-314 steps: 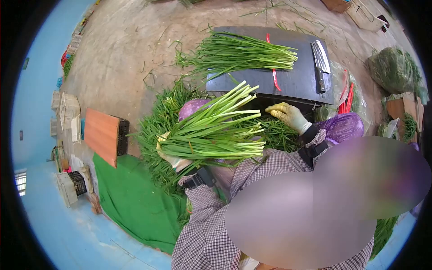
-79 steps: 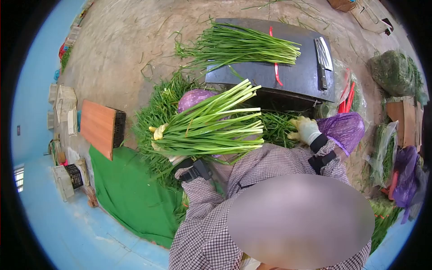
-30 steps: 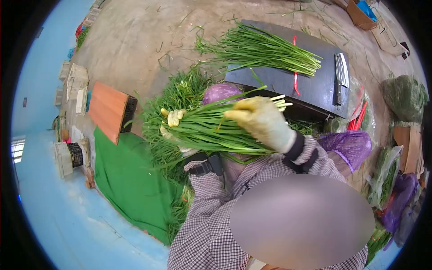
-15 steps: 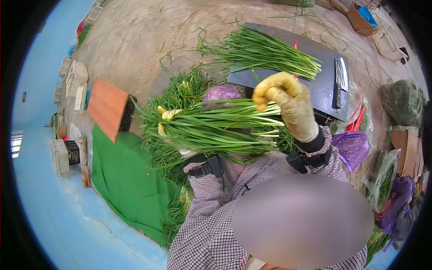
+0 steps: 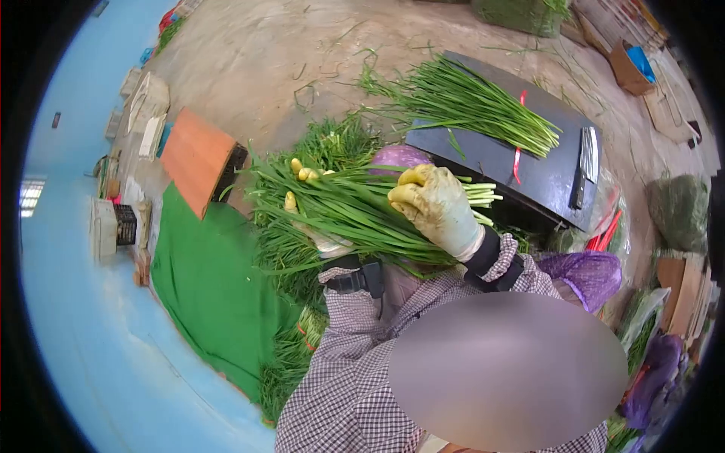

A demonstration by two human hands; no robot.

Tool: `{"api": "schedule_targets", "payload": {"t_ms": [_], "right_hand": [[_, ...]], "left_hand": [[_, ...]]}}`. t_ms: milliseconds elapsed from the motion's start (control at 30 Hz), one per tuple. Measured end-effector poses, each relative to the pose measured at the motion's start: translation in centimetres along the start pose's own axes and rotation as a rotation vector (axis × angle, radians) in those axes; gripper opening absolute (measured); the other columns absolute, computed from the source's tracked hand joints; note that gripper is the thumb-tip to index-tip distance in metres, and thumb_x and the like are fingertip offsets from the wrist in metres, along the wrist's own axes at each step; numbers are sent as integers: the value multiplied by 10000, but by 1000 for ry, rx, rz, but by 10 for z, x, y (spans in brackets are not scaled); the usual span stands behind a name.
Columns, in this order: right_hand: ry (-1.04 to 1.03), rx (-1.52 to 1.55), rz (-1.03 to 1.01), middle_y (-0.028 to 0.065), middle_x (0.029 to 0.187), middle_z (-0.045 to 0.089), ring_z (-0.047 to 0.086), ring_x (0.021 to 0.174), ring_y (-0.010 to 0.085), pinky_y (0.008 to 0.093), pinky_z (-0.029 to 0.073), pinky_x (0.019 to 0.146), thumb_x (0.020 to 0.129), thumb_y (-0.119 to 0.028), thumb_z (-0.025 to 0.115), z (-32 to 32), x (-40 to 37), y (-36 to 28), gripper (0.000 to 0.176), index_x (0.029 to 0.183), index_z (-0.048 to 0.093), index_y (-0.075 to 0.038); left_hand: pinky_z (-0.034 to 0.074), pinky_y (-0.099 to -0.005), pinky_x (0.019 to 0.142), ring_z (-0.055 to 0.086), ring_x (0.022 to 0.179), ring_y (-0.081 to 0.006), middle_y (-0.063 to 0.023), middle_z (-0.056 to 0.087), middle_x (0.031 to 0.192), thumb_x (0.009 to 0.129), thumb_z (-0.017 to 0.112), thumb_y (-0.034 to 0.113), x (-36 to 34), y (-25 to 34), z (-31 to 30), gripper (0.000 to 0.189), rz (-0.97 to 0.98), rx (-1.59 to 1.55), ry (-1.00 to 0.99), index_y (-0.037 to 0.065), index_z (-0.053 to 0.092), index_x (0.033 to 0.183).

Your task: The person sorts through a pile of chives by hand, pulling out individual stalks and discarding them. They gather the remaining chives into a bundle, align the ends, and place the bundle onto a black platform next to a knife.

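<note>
So I'm sat on this big concrete floor (image 5: 264,53), green cloth (image 5: 204,279) spread off to my left, low black counter (image 5: 544,180) in front, and a heap of loose greens (image 5: 343,140) between. The bunch I'm working on (image 5: 362,208) is up in front of me over that heap, leaves left, pale ends right, not on the counter. Another bunch (image 5: 491,109) does lie there. My left hand (image 5: 319,235) has its gloved fingers wrapped around the leafy side, firm grip. What's new: half a second ago my right hand (image 5: 439,211) was up by the counter's edge, and now it's back over the bunch, fingers curled in. Can't tell if they're pinching a stalk. I'd read that as mid-sort, bunch still unfinished. Smaller stuff: a knife (image 5: 587,155) on the counter, and a red strip (image 5: 516,164) running under the bunch lying there.
</note>
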State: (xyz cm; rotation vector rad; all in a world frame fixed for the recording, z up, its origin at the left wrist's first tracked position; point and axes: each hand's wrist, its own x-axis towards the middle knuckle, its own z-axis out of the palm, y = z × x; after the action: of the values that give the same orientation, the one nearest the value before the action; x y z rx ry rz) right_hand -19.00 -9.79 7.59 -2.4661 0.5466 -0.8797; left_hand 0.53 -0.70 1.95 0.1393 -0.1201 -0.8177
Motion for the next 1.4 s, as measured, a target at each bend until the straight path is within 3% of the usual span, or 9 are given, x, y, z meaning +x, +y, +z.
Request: {"api": "schedule_targets", "payload": {"t_ms": [267,533,733,900,1033,1100,1167,1200,1400], "right_hand": [[-122,1329,367,130,1202,641,610,1080,158,332,472,976,1003,-155,617,-12,39,-27,141,1070,613,-31],[-24,1562,271,140,1090,619,579,787,112,311,530,838,1018,-99,567,-68,60,-57,100,1053,548,-7],[190,1346,37,189,1107,631,550,695,98,342,545,835,1026,-133,566,-113,68,-62,138,1079,537,-8],[454,1045,-176,175,1055,656,506,633,79,293,512,711,1034,-156,560,-162,53,-53,143,1074,565,-19],[490,723,277,136,989,684,492,601,79,235,470,637,1041,-153,550,-166,-19,-16,128,1060,581,-31],[285,506,569,67,944,693,557,663,79,227,463,641,1059,-191,535,-153,-66,20,173,1021,617,-44],[-93,176,671,93,955,712,675,794,209,332,526,754,1030,-271,594,-120,-129,80,273,1098,704,-31],[-176,-183,620,127,998,721,698,905,297,369,530,834,1013,-274,612,-107,-151,100,266,1150,710,-69],[22,-112,205,111,1302,645,596,1202,321,386,490,1008,927,-199,687,-80,-58,116,407,1316,643,-89]], "left_hand": [[478,-437,1087,545,1291,-234,-85,568,1414,1005,515,397,5,9,-1,591,-3,107,-104,118,423,1518],[507,-467,1013,592,1133,-242,-95,637,1221,1006,553,302,9,9,-4,590,7,-27,-328,12,420,1502],[468,-338,874,499,847,-145,32,486,851,873,745,269,20,7,-41,279,-91,-170,-198,141,520,976],[469,-342,900,522,880,-164,13,509,829,899,738,265,16,4,-36,442,-184,-284,-373,101,538,1257],[463,-360,891,573,848,-217,-38,592,807,1034,545,317,44,11,-136,261,-111,-379,-364,80,650,1004],[452,-359,893,593,831,-240,-82,648,804,1120,304,354,54,16,-146,534,-176,-351,-507,29,694,955],[446,-342,879,525,774,-201,-52,560,760,1092,381,192,46,19,-142,320,-128,-306,-354,64,573,871],[443,-334,872,491,746,-181,-38,515,738,1078,420,111,46,21,-140,267,-111,-278,-281,81,513,829],[418,-319,801,462,702,-139,-2,477,728,1030,480,123,55,6,-126,222,-81,-343,-313,-24,605,1139]]}}
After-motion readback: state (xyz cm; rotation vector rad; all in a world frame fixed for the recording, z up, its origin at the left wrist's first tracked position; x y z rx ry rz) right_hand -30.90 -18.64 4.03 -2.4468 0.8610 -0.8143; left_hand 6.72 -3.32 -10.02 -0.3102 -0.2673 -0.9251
